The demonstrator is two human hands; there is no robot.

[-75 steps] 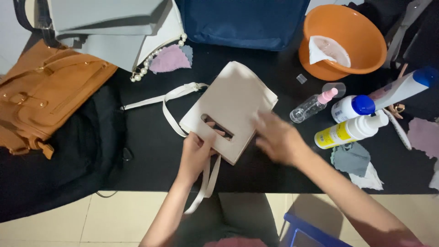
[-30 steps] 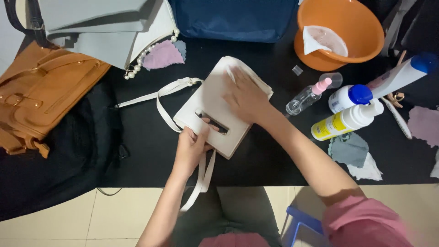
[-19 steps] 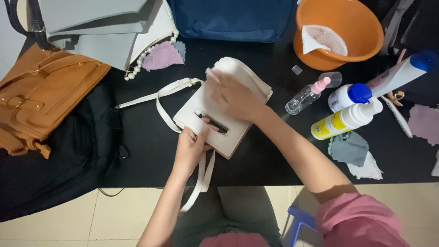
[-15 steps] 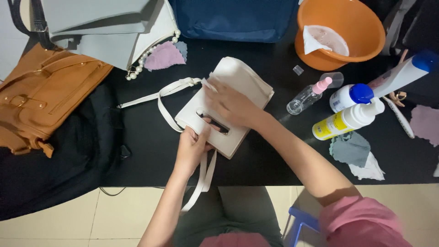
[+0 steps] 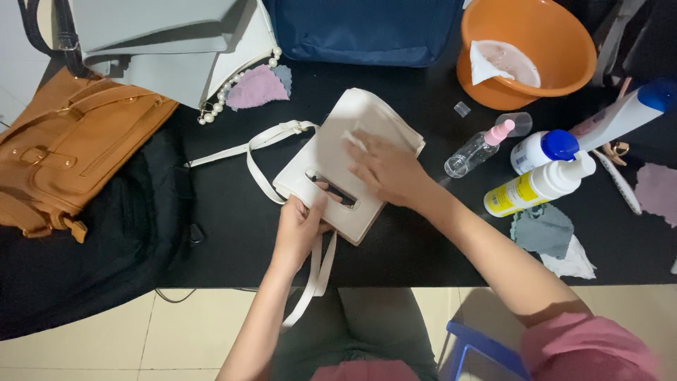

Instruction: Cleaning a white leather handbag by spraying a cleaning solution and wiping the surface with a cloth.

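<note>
Bare black table (image 5: 233, 233) is left at lower centre; the right is crowded by bottles (image 5: 539, 185) and a basin (image 5: 564, 67).

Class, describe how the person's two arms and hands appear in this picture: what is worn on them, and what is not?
Both hands, left hand and right hand, are bare: no gloves, rings or watch visible. Both forearms are uncovered; a short pink sleeve shows at the right upper arm.

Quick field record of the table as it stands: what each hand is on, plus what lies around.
left hand: grips near edge of cream bag, thumb at its slot
right hand: pressed flat on the bag, white wipe under fingertips
bag strap: loose, trailing left
right of bag: clear spray bottle, white bottles, orange basin
left: tan bag
surface: black table
</note>
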